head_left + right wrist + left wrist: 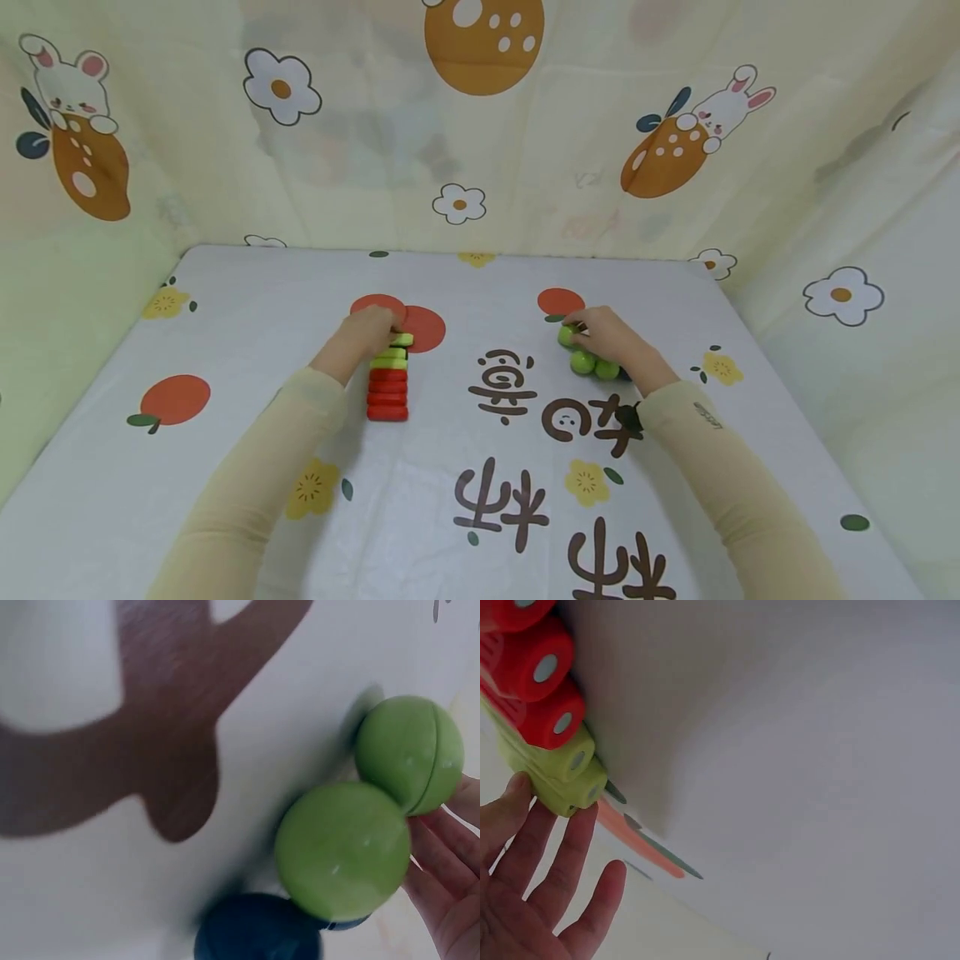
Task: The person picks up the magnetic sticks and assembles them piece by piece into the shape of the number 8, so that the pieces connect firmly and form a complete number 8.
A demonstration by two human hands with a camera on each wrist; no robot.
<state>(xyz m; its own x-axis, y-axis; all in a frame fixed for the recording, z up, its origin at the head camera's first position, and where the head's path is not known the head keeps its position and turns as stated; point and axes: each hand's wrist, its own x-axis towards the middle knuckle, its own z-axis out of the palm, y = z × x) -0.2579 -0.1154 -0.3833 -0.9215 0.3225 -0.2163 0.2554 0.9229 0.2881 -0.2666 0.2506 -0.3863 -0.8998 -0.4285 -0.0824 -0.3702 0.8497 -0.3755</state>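
Note:
My left hand point(367, 329) pinches a yellow-green magnetic rod point(402, 340) at the far end of a row. In the left wrist view, its thumb and fingertips meet the outermost yellow-green rod point(592, 787), whose round grey end shows. Several red rods point(387, 400) lie side by side at the row's near end. On the right, my right hand point(611, 340) holds a green ball point(567, 335) between thumb and fingers. Other green balls point(582, 362) sit against it. The right wrist view also has a dark blue ball point(259, 930), mostly hidden by the hand in the head view.
A white cloth point(247, 333) printed with oranges, flowers and brown characters covers the table. Patterned curtains point(360, 150) stand along its back and sides. A small dark round thing point(630, 417) lies by the right cuff.

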